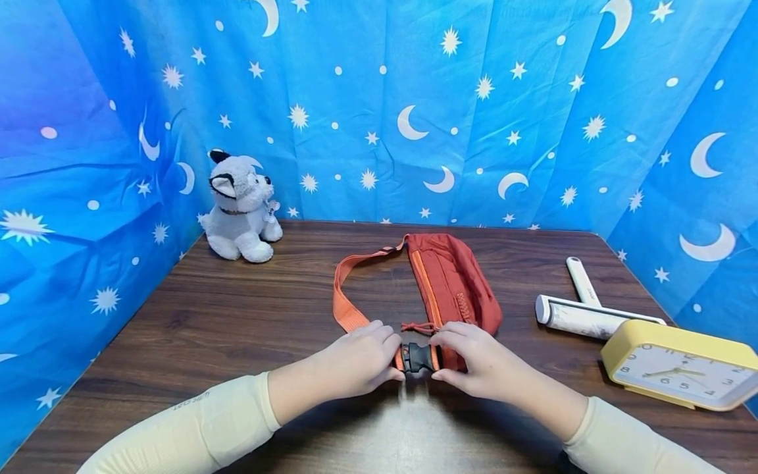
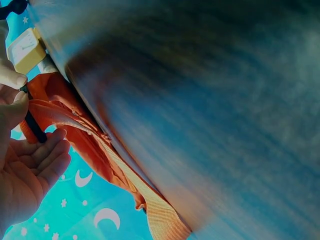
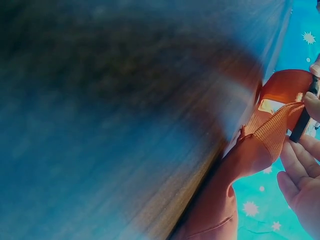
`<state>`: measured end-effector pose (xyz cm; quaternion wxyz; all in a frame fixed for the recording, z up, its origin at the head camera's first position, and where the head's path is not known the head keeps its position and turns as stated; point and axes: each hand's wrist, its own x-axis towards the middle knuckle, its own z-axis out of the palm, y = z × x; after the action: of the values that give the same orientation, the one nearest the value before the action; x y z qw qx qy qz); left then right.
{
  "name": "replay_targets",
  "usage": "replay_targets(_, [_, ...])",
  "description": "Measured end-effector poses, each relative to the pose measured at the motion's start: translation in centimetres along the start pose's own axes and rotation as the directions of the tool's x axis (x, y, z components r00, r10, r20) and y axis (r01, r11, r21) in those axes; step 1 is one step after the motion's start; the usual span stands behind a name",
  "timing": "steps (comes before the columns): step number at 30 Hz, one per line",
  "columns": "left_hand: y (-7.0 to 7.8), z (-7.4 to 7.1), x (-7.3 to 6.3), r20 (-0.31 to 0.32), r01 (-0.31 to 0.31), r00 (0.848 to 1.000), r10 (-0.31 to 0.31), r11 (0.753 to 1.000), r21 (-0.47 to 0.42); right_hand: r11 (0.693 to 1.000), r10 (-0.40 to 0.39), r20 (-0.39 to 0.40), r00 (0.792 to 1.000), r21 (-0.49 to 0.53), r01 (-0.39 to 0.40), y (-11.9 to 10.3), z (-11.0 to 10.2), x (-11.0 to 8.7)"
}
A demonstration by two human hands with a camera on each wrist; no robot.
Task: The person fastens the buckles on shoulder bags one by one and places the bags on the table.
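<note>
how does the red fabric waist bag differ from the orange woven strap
The red fabric waist bag is a wide, creased pouch; the orange woven strap is a narrow flat band. The bag lies slumped in one mass, while the strap curves out beside it. The bag has an orange zip; the strap has a black plastic buckle. Both are fabric.

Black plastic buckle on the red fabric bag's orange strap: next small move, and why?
Probably a gentle inward press with both hands, to check that the black plastic buckle is seated. The left hand and right hand pinch its opposite ends, and its two halves meet in line; whether they have latched can't be told from these views.
</note>
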<state>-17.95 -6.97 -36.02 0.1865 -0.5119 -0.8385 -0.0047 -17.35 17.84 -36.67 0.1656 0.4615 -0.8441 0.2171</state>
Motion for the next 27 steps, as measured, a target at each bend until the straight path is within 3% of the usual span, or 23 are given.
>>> replay_targets(18, [0.06,-0.04,0.06,0.002,-0.005,1.000,0.005,1.000,-0.015,1.000,-0.001,0.012,1.000,-0.005,0.001,-0.21,-0.06,-0.03])
replay_targets(27, [0.17,-0.14,0.12,0.038,-0.007,0.999,0.008,1.000,-0.018,1.000,0.003,0.022,1.000,0.006,-0.003,-0.47,-0.13,0.03])
